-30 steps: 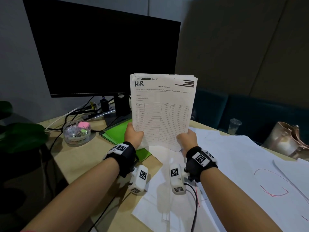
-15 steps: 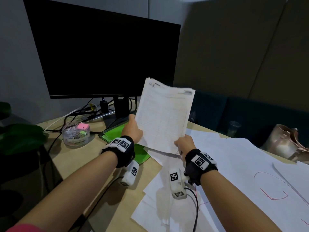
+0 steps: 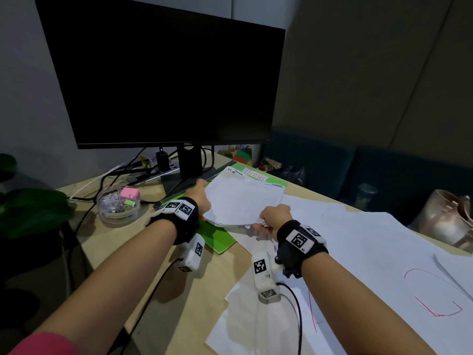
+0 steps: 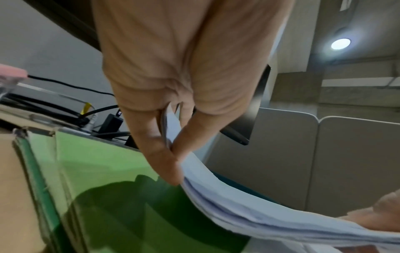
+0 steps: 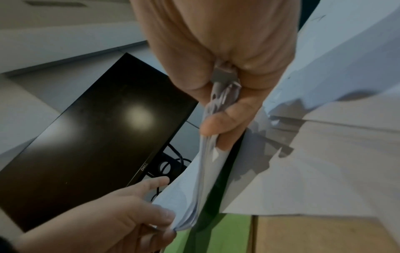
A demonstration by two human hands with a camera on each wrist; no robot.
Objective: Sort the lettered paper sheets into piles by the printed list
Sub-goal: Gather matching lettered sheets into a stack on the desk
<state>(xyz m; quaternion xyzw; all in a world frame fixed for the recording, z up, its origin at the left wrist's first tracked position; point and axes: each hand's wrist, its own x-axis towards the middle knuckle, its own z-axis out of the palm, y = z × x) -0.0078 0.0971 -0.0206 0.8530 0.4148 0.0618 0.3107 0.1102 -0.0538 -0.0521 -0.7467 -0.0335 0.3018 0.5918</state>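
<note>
I am holding a thin stack of white printed paper sheets (image 3: 243, 198), marked "H.R." in its top corner, nearly flat and low over a bright green folder (image 3: 222, 242) labelled "LETTERS". My left hand (image 3: 198, 198) is gripping the stack's edge at nine o'clock, thumb on top and fingers (image 4: 160, 154) beneath, the sheets pinched between them. My right hand (image 3: 276, 216) is pinching the near corner at five o'clock, thumb (image 5: 220, 123) pressing the paper against my curled fingers. The stack is sagging between the two grips.

The folder is lying on a pale wooden desk (image 3: 122, 242). At three o'clock, large white paper sheets with red pen marks (image 3: 384, 265) are covering the desk. At twelve o'clock a black monitor (image 3: 163, 83) is standing, screen dark. At nine o'clock a clear round tub of stationery clips (image 3: 119, 206) is sitting.
</note>
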